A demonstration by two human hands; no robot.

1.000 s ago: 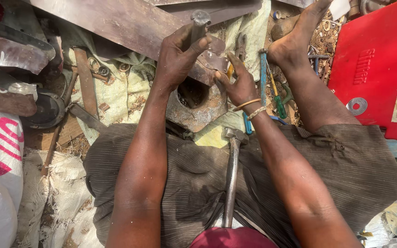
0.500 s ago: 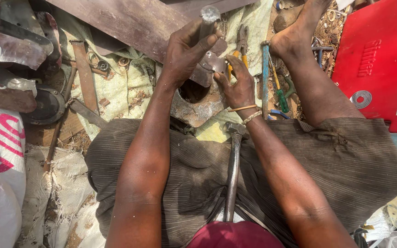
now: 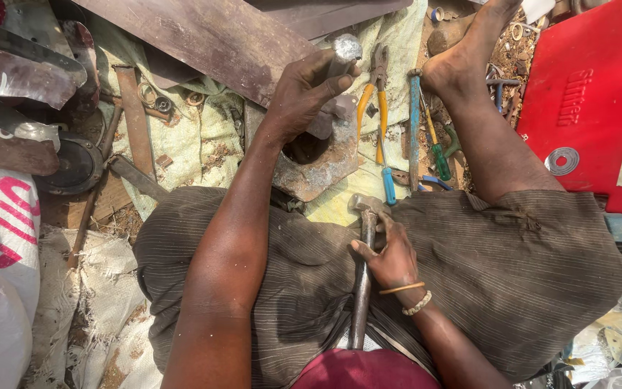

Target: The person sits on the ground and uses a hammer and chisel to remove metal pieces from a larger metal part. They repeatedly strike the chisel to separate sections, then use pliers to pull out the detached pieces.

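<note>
My left hand (image 3: 304, 94) grips a short steel punch (image 3: 343, 52) and holds it upright over a rusty metal housing (image 3: 318, 155) with a round hole. My right hand (image 3: 390, 256) rests in my lap, its fingers closing around the handle of a hammer (image 3: 363, 266) whose head points toward the housing. The hammer lies across my dark striped trousers (image 3: 512, 266). My bare foot (image 3: 462, 61) is stretched out beside the tools on the right.
Yellow-handled pliers (image 3: 376, 97), a blue tool (image 3: 414, 130) and a green screwdriver (image 3: 438, 155) lie on pale cloth (image 3: 196, 144) right of the housing. A red case (image 3: 592, 101) stands far right. Rusty steel plates (image 3: 203, 39) and a black disc (image 3: 73, 166) crowd the left and top.
My right hand has left the housing and come back to my lap onto the hammer handle. My left hand keeps the punch in place.
</note>
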